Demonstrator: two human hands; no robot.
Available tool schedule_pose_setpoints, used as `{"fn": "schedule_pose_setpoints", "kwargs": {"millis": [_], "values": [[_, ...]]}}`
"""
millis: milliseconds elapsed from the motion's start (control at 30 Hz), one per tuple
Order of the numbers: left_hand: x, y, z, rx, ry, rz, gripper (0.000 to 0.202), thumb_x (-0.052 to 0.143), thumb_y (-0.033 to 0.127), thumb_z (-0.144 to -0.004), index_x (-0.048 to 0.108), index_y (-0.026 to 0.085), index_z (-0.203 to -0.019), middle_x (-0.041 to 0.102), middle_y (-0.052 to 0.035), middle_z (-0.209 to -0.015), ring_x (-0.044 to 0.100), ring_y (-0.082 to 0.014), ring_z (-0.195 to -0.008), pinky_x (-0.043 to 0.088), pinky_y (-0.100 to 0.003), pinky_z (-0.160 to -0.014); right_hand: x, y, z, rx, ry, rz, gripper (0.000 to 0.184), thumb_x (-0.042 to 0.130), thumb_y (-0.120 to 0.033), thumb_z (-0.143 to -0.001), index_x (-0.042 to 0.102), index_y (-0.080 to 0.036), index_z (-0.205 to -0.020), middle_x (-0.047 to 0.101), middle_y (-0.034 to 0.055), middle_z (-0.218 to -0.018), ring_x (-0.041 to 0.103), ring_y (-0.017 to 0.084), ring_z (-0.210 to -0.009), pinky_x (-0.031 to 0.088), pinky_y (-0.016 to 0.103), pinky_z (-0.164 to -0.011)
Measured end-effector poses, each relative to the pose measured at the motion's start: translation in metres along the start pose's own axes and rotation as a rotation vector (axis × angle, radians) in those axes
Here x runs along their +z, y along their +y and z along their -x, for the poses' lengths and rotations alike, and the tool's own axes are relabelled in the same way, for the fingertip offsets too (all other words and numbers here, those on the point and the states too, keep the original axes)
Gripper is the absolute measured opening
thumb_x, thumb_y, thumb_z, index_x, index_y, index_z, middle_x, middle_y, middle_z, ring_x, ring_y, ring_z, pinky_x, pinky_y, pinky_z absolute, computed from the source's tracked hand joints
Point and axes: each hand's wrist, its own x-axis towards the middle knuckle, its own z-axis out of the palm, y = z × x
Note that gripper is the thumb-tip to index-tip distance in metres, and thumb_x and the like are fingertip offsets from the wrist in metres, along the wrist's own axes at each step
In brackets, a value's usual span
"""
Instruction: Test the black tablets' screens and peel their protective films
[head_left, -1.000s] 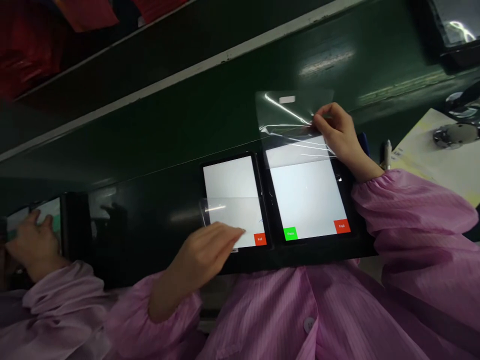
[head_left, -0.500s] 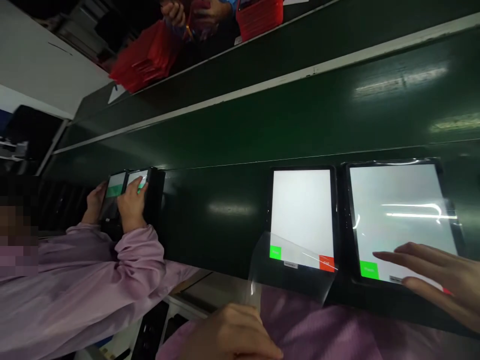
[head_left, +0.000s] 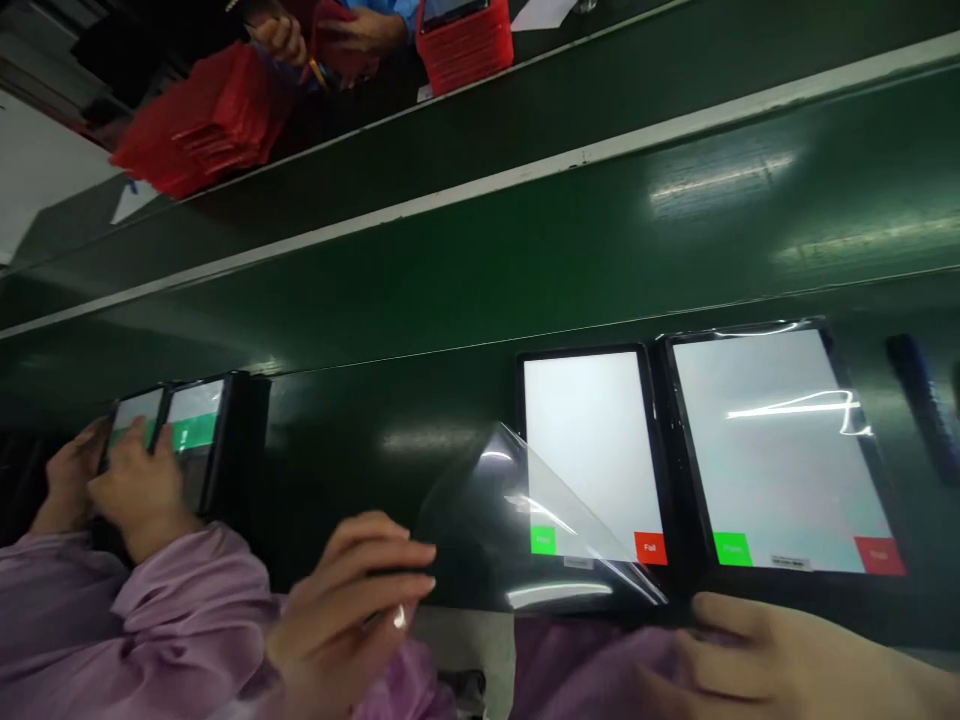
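Observation:
Two tablets lie side by side on the dark ledge, both with white screens showing a green and a red button: a smaller left tablet (head_left: 592, 450) and a larger right tablet (head_left: 772, 450). A clear film (head_left: 480, 500) hangs curled over the left tablet's lower left corner. My left hand (head_left: 345, 610) pinches the film's left edge. My right hand (head_left: 787, 665) rests low under the right tablet, fingers together at the film's lower right corner, seemingly gripping it. A glossy film covers the right tablet's screen.
A green conveyor belt (head_left: 525, 250) runs behind the tablets. At the left, a co-worker's hands (head_left: 127, 480) in pink sleeves touch two small tablets (head_left: 180, 430). Red trays (head_left: 187, 130) and another person's hands (head_left: 285, 35) are across the belt. A dark blue object (head_left: 919, 390) lies far right.
My left hand has risen with the film, now lifted over the left tablet's corner. My right hand left the right tablet's screen and dropped below its bottom edge. The view shifted slightly.

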Motion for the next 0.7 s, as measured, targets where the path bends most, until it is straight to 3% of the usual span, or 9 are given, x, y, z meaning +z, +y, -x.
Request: {"fn": "schedule_pose_setpoints", "kwargs": {"millis": [133,200,267,333,367,433,500,567,700], "values": [[0.019,-0.026,-0.056,0.114,0.041,0.108,0.02,0.066,0.014,-0.087,0.075,0.032,-0.082,0.062,0.0005,-0.079,0.059,-0.0191,-0.08,0.056,-0.039,-0.075,0.009,0.005,-0.02,-0.026,-0.066,0.119,0.036,0.046,-0.014,-0.1,0.078,-0.015,-0.116,0.071,0.0062,-0.119,0.06,0.019,-0.086,0.057,0.032,-0.08],[0.041,-0.033,-0.082,0.213,0.032,0.225,0.018,0.064,0.014,-0.09,0.073,0.028,-0.083,0.056,0.0025,-0.068,0.052,-0.015,-0.066,0.051,-0.034,-0.071,0.004,0.011,-0.026,-0.006,-0.04,0.152,0.035,0.046,-0.011,-0.099,0.08,-0.015,-0.109,0.071,0.0072,-0.115,0.059,0.02,-0.086,0.055,0.034,-0.084],[0.068,-0.036,-0.102,0.28,-0.005,0.294,0.018,0.058,0.016,-0.096,0.073,0.026,-0.096,0.061,0.0029,-0.068,0.055,-0.0142,-0.063,0.051,-0.033,-0.071,-0.003,0.017,-0.032,-0.007,-0.02,0.201,0.034,0.047,-0.009,-0.099,0.08,-0.018,-0.092,0.07,0.0072,-0.105,0.059,0.022,-0.088,0.053,0.035,-0.088],[0.097,-0.037,-0.116,0.254,-0.139,0.233,0.027,0.053,0.027,-0.103,0.067,0.025,-0.127,0.074,-0.002,-0.092,0.068,-0.0183,-0.085,0.055,-0.04,-0.094,-0.011,0.025,-0.039,0.002,-0.033,0.257,0.033,0.05,-0.007,-0.098,0.076,-0.017,-0.08,0.068,0.0074,-0.09,0.058,0.022,-0.082,0.052,0.035,-0.079],[0.109,-0.037,-0.121,0.217,-0.244,0.165,0.038,0.048,0.035,-0.107,0.058,0.024,-0.142,0.075,-0.0064,-0.113,0.069,-0.022,-0.106,0.048,-0.047,-0.109,-0.015,0.031,-0.043,0.016,-0.05,0.271,0.031,0.052,-0.005,-0.096,0.073,-0.017,-0.077,0.066,0.0065,-0.082,0.056,0.021,-0.076,0.051,0.034,-0.071],[0.13,-0.042,-0.13,0.134,-0.445,0.042,0.057,0.034,0.053,-0.109,0.041,0.023,-0.157,0.057,-0.011,-0.151,0.049,-0.0272,-0.144,0.024,-0.058,-0.127,-0.019,0.05,-0.052,0.05,-0.078,0.237,0.027,0.057,-0.002,-0.092,0.07,-0.017,-0.074,0.062,0.0037,-0.074,0.054,0.019,-0.066,0.045,0.032,-0.058],[0.141,-0.052,-0.137,0.079,-0.523,0.043,0.068,0.021,0.065,-0.107,0.04,0.023,-0.158,0.038,-0.0088,-0.164,0.026,-0.0268,-0.157,0.013,-0.056,-0.13,-0.023,0.078,-0.06,0.097,-0.055,0.156,0.024,0.058,0.0,-0.092,0.071,-0.017,-0.081,0.066,0.0024,-0.078,0.057,0.018,-0.066,0.043,0.031,-0.056],[0.143,-0.064,-0.141,0.016,-0.464,0.16,0.078,0.017,0.072,-0.104,0.044,0.021,-0.156,0.035,-0.0098,-0.166,0.02,-0.0256,-0.159,0.017,-0.049,-0.131,-0.026,0.114,-0.067,0.181,0.033,0.049,0.022,0.057,-0.004,-0.095,0.073,-0.019,-0.092,0.072,0.003,-0.086,0.063,0.018,-0.073,0.047,0.029,-0.061],[0.125,-0.078,-0.116,-0.236,-0.167,0.417,0.082,0.021,0.077,-0.101,0.041,0.02,-0.156,0.04,-0.0163,-0.162,0.035,-0.0276,-0.153,0.031,-0.048,-0.127,-0.034,0.187,-0.073,0.561,0.317,-0.172,0.008,0.063,-0.024,-0.093,0.069,-0.021,-0.088,0.072,0.0037,-0.083,0.066,0.02,-0.069,0.052,0.032,-0.063]]}}
